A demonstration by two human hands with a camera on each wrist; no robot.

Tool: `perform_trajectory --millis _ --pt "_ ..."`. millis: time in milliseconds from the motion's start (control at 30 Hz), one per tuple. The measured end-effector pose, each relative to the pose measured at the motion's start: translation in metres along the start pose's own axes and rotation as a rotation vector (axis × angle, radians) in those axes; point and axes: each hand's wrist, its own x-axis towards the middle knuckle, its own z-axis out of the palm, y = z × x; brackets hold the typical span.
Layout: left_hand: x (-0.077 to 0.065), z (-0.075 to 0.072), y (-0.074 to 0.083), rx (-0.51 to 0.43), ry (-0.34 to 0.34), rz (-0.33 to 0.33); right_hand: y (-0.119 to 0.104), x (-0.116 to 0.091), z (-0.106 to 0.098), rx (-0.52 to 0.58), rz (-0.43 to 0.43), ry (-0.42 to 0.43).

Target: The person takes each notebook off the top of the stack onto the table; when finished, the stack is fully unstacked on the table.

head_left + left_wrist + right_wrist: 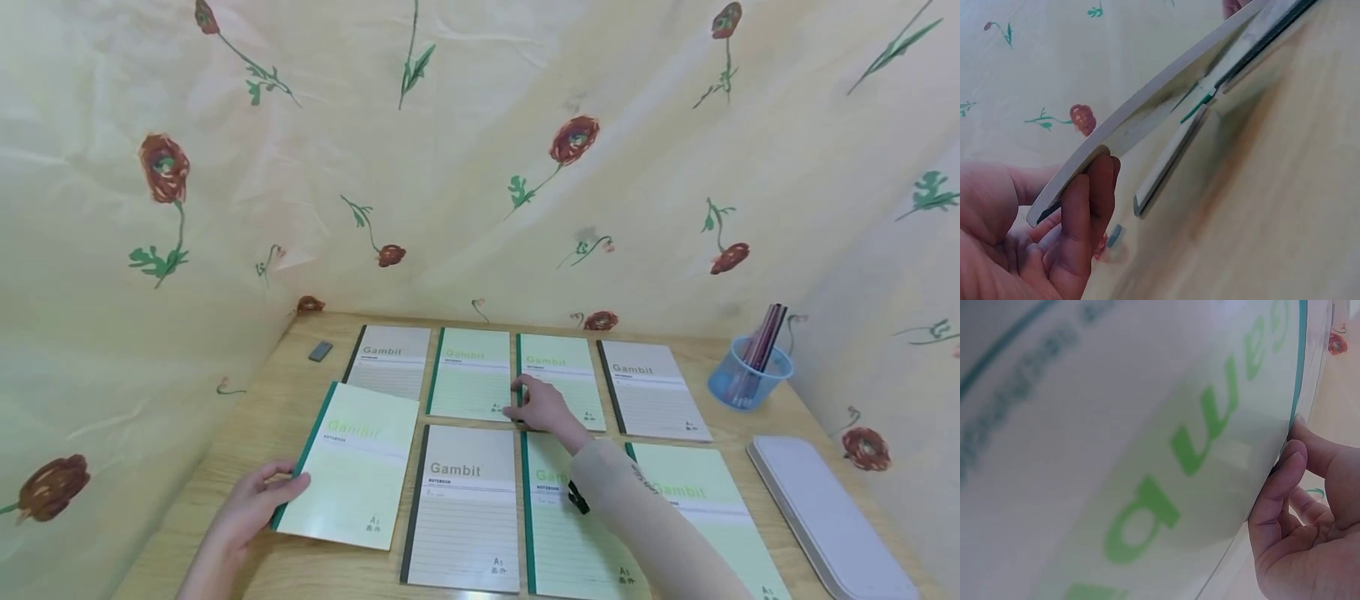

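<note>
My left hand (255,504) holds a pale green notebook (352,487) by its dark green spine, the thumb on the cover. In the left wrist view, the fingers (1075,212) support the notebook (1141,103) from below, tilted and raised above the table. My right hand (546,407) reaches into the back row, its bent fingertips at the lower left corner of another green notebook (564,375), which lies flat. Seen from the right wrist, the fingers (1279,478) are beside the top corner of a front-row green notebook (1210,487), close to the camera.
Other notebooks lie in two rows, including grey ones (472,517) (652,387) and a green one (468,375). A blue pen cup (738,387) stands at the back right, near a white flat case (832,517). At the back left lies a small grey block (320,351).
</note>
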Motion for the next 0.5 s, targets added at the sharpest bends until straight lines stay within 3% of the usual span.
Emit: perform_trajectory --millis 200,367,500 --pt "-0.016 0.001 -0.017 0.012 0.001 -0.041 0.000 0.001 0.001 0.006 0.001 -0.007" --pt "-0.017 0.004 -0.020 0.021 -0.004 -0.041 0.000 0.000 0.000 0.009 0.009 -0.007" --pt "-0.016 0.003 -0.020 0.098 -0.007 -0.046 0.001 0.000 0.000 0.006 0.007 -0.010"
